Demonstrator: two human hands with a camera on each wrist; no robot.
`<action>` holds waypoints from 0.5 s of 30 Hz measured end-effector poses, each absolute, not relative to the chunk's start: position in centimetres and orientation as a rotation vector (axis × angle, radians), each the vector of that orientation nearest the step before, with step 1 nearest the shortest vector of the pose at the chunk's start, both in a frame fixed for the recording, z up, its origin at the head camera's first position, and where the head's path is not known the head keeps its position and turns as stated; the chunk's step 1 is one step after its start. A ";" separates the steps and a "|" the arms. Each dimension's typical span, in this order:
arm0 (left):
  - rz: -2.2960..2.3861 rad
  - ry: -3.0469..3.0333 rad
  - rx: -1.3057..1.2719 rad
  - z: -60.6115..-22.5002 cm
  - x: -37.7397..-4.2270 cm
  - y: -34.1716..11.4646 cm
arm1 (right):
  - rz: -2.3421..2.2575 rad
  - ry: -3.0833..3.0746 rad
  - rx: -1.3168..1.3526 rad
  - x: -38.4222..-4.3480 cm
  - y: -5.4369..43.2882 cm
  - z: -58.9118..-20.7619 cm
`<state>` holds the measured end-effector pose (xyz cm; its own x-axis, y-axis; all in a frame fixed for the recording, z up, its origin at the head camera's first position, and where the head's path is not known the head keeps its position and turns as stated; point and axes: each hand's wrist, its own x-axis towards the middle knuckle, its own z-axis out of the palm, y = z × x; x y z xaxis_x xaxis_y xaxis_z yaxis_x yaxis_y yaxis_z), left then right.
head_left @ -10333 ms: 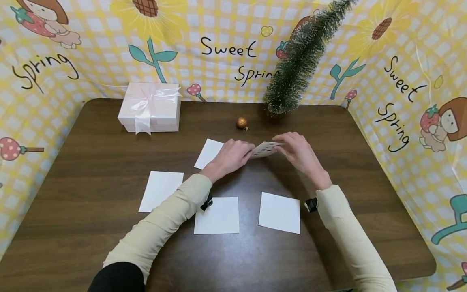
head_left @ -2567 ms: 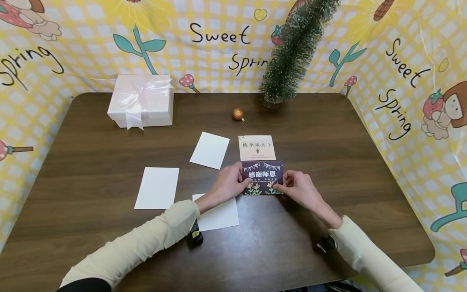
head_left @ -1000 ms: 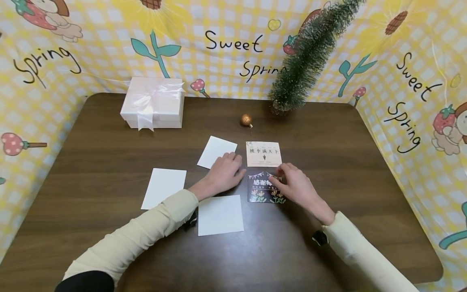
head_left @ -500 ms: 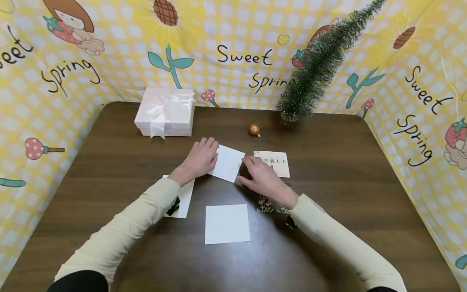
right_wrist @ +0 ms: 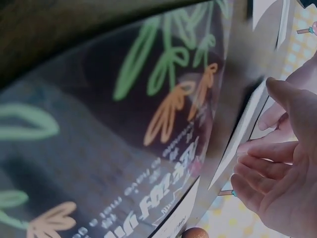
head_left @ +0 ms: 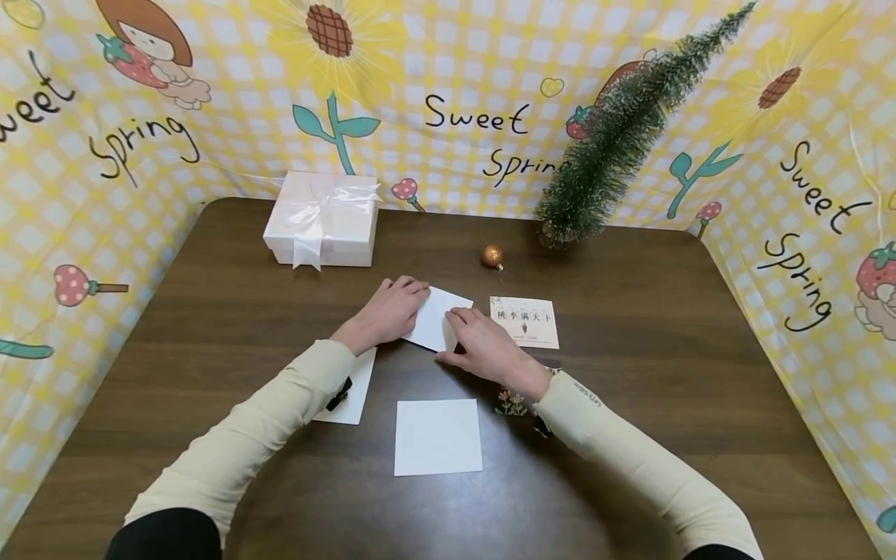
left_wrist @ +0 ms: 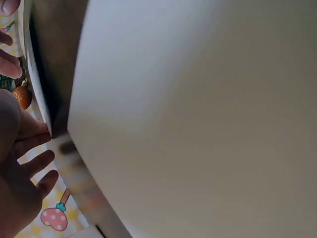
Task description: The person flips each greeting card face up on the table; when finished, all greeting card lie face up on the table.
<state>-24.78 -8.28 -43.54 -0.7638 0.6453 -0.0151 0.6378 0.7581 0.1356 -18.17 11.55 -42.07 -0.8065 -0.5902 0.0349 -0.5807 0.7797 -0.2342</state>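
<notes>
My left hand [head_left: 392,309] pinches the far left corner of a blank white card [head_left: 435,317] between thumb and forefinger, as the left wrist view shows; its other fingers spread loosely. My right hand [head_left: 484,348] grips the same card from the right, fingers over its top and thumb at the near corner. A dark shadow under the near edge suggests the card is slightly raised. Under my right wrist lies a dark card printed with flowers [right_wrist: 163,134], mostly hidden in the head view. Beyond it is a cream card with Chinese characters [head_left: 525,323].
Two more blank cards lie on the table: one in front [head_left: 438,437], and one at left [head_left: 355,393], partly under my left forearm. At the back stand a white gift box with a ribbon [head_left: 322,225], a gold bauble [head_left: 492,256] and a small green tinsel tree [head_left: 623,148].
The dark card was laid face up below the cream one and released. Both hands then moved left to another blank card, and my right fingers have closed over its right side.
</notes>
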 end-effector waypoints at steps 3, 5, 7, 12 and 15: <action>0.170 2.886 1.054 -43.6 -24.8 -8.2 | -0.317 2.931 -0.995 -18.2 11.4 -42.3; 0.168 2.886 1.055 -43.6 -24.8 -8.2 | -0.286 2.944 -1.023 -18.2 11.4 -42.4; 0.163 2.881 1.049 -43.5 -24.9 -8.1 | -0.263 2.957 -1.050 -18.3 11.3 -42.5; 0.179 2.858 1.045 -43.4 -25.0 -8.1 | -0.238 2.967 -1.111 -18.2 11.4 -42.6; 0.216 2.844 1.036 -43.4 -25.0 -8.3 | -0.222 2.964 -1.168 -18.0 11.5 -42.5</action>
